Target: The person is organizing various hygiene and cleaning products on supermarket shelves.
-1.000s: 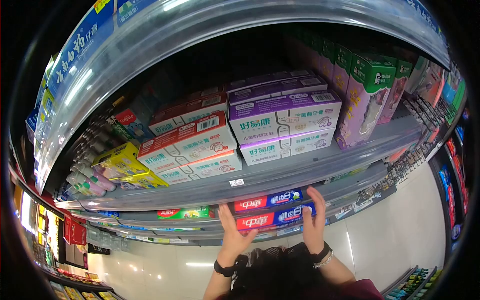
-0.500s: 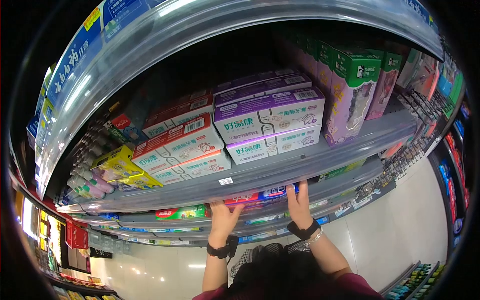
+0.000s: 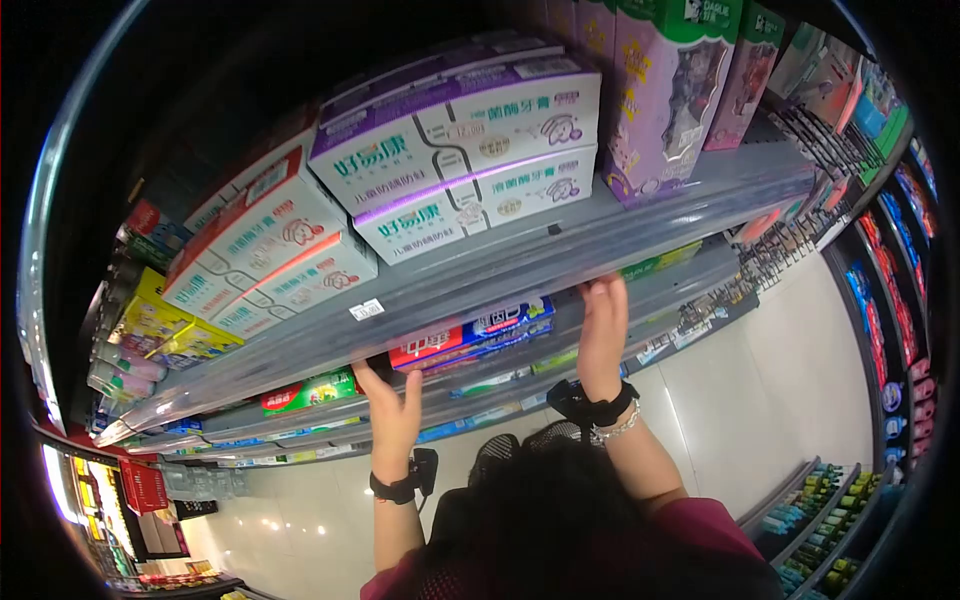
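Observation:
A stack of long red-and-blue toothpaste boxes (image 3: 470,335) lies on a shelf under a grey shelf rail (image 3: 520,265). My left hand (image 3: 392,412) is against the stack's left end, fingers spread upward. At the right end my right hand (image 3: 603,330) lies flat, fingertips under the rail. The boxes are clamped between the two palms. Both wrists wear dark bands, and the right also has a bracelet.
Above the rail stand purple-and-white boxes (image 3: 455,150), red-and-white boxes (image 3: 260,240), yellow boxes (image 3: 165,320) and tall purple-green cartons (image 3: 665,90). A green box (image 3: 312,390) lies left of my left hand. A pale floor (image 3: 770,380) and more shelving (image 3: 815,505) lie to the right.
Both hands rose and pushed the red-and-blue boxes from in front of the shelf into it, under the rail. The view moved closer to the shelf and tilted.

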